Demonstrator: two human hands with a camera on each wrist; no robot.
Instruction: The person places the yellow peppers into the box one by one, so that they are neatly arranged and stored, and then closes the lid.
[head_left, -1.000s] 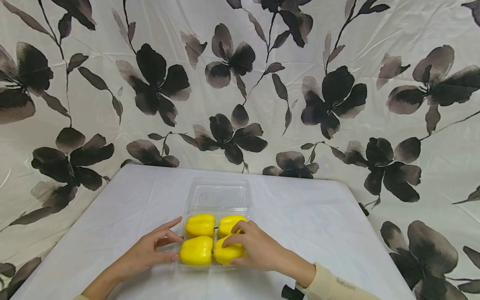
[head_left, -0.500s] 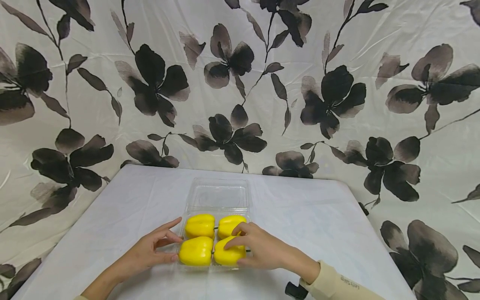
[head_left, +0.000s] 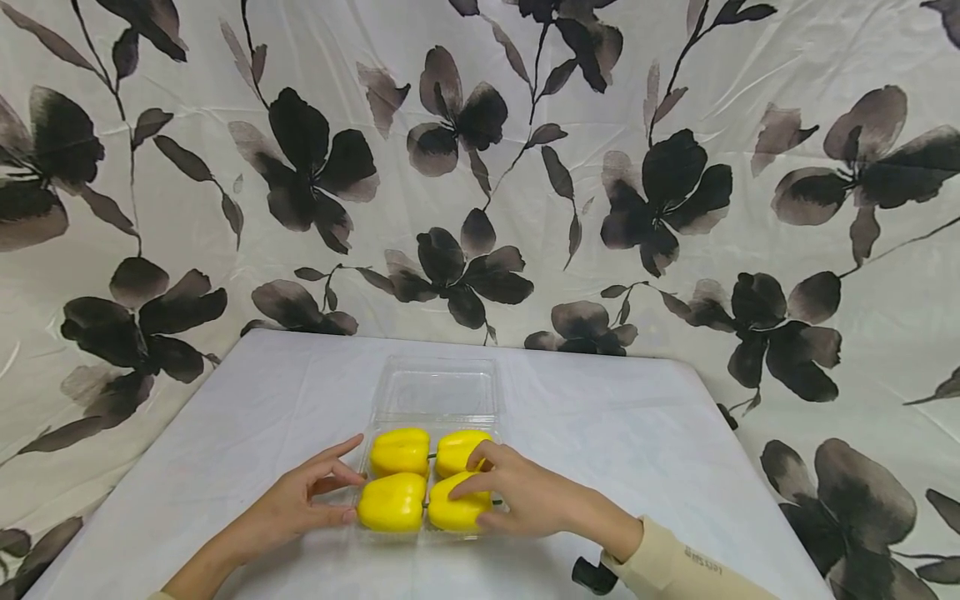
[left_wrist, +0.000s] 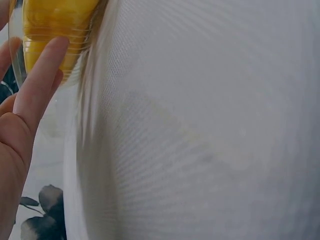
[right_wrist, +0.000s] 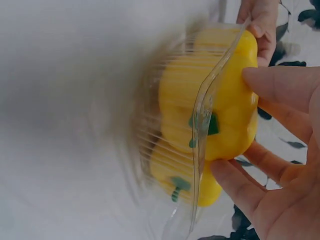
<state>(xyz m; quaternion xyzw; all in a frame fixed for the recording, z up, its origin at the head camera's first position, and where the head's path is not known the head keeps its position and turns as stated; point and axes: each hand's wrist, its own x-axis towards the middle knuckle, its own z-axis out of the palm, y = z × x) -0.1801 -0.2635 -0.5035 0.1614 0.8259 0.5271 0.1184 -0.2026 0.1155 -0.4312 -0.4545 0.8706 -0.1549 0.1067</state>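
Several yellow bell peppers lie on their sides in a clear plastic clamshell box in the head view, its lid folded back. My right hand bends its fingers over the front right bell pepper, holding it between thumb and fingers. In the right wrist view, that bell pepper shows a green stem and stands above the box rim. At the box's left side is my left hand, fingers spread next to the front left bell pepper. One straight finger touches the clear wall in the left wrist view.
The box stands on a table with a white cloth. Behind hangs a white curtain with dark flowers. A small black object shows beside the right sleeve.
My right hand has shifted slightly to the right along with the front right bell pepper, and its stem now shows. My left hand has stayed in place.
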